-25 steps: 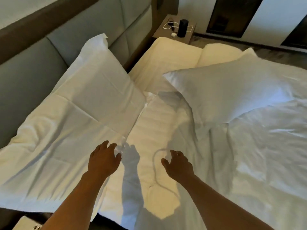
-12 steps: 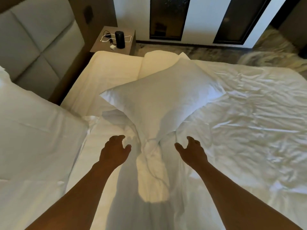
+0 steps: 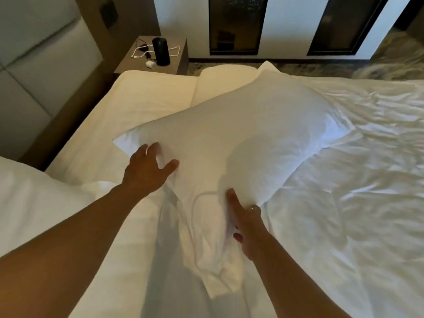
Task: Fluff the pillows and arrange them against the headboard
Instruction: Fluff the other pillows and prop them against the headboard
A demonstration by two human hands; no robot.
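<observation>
Two hands on one white pillow (image 3: 241, 138)

Left hand (image 3: 146, 171) lay at the pillow's 8 o'clock corner with fingers spread; right hand (image 3: 246, 223) pressed its 6 o'clock edge, fingers together. Pillow lay mid-bed (image 3: 367, 203), padded headboard (image 3: 39, 72) at 10 o'clock.

The bed (image 3: 146, 95), made up in white, carries a plump white pillow (image 3: 241, 138) lying askew across its middle, a second pillow (image 3: 34, 198) at its near left edge, and a rumpled white duvet (image 3: 344, 191) spread over its right side; beside its far corner stands a nightstand (image 3: 181, 58) bearing a black cylinder (image 3: 161, 51), a white cable (image 3: 137, 52) and a small white plug (image 3: 150, 64)
</observation>
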